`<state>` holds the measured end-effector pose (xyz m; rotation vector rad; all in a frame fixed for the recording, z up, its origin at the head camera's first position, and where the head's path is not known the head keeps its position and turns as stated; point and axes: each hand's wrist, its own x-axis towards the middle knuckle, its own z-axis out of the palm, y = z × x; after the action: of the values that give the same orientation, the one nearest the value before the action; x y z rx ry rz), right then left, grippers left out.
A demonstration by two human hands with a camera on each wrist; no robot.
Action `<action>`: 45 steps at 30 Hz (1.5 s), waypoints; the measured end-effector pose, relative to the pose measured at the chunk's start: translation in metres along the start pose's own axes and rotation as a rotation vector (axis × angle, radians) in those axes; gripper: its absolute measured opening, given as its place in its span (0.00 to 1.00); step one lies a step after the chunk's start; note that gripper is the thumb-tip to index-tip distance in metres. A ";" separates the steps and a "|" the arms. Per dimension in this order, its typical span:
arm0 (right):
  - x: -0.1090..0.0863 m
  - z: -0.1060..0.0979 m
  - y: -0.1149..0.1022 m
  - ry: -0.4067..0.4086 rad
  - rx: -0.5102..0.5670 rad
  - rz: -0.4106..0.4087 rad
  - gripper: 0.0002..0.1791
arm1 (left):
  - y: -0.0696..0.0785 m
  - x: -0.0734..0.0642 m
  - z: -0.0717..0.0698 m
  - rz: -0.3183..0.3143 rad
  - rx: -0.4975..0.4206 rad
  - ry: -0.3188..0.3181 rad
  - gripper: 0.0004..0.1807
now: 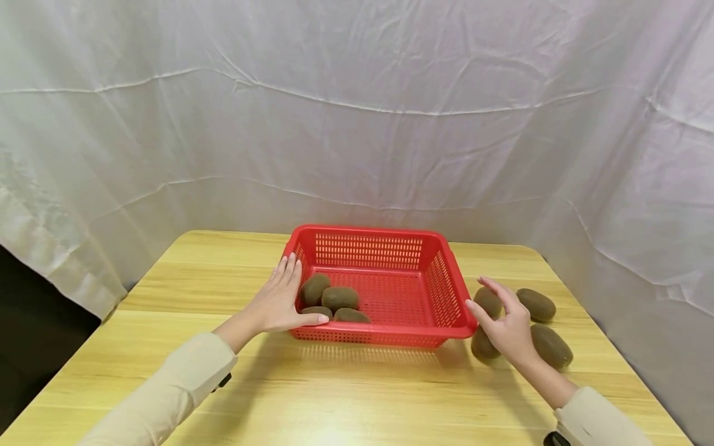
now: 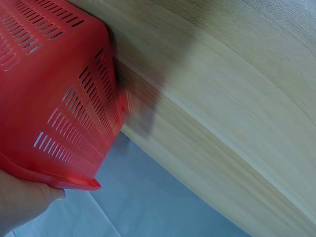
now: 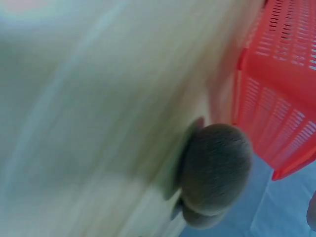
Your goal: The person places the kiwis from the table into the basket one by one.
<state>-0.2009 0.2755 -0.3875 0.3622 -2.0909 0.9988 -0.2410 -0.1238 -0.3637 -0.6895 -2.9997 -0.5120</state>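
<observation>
Four fuzzy kiwifruits (image 1: 340, 298) are clustered in a plastic basket's (image 1: 404, 330) near-left corner, touched by the unclenched left hand (image 1: 283, 301); the released right hand (image 1: 507, 325) is flanked by four.

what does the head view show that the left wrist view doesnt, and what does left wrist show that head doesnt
Only the head view shows the right hand, the basket's inside floor with four kiwis in it, and four more kiwis on the table beyond its right end.

Only the left wrist view shows the slotted outer face of the basket's left end.

Both show the left hand at the rim of the red basket, the wooden table and the pale curtain behind it.
</observation>
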 end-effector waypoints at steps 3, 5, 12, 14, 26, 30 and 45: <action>-0.006 -0.007 0.002 -0.007 -0.031 0.019 0.29 | 0.001 0.000 0.000 0.001 -0.004 0.001 0.66; -0.009 -0.012 0.004 -0.027 -0.046 0.047 0.29 | 0.001 0.000 0.000 0.000 -0.005 0.001 0.66; -0.024 -0.029 0.017 -0.111 -0.121 0.164 0.28 | 0.000 0.000 0.000 0.001 -0.008 0.001 0.66; -0.028 -0.031 0.021 -0.138 -0.139 0.186 0.27 | -0.001 0.000 0.000 0.001 -0.006 -0.001 0.66; -0.041 -0.033 0.035 -0.296 -0.138 0.247 0.29 | -0.003 -0.002 0.001 0.005 -0.019 0.005 0.65; -0.042 -0.032 0.039 -0.350 -0.180 0.288 0.30 | -0.003 -0.003 0.002 0.000 -0.026 0.006 0.66; -0.050 -0.036 0.043 -0.313 -0.228 0.241 0.30 | -0.001 -0.001 0.000 0.015 -0.012 -0.003 0.64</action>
<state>-0.1726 0.3269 -0.4337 0.1595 -2.5507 0.8685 -0.2405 -0.1248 -0.3640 -0.7133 -2.9947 -0.5287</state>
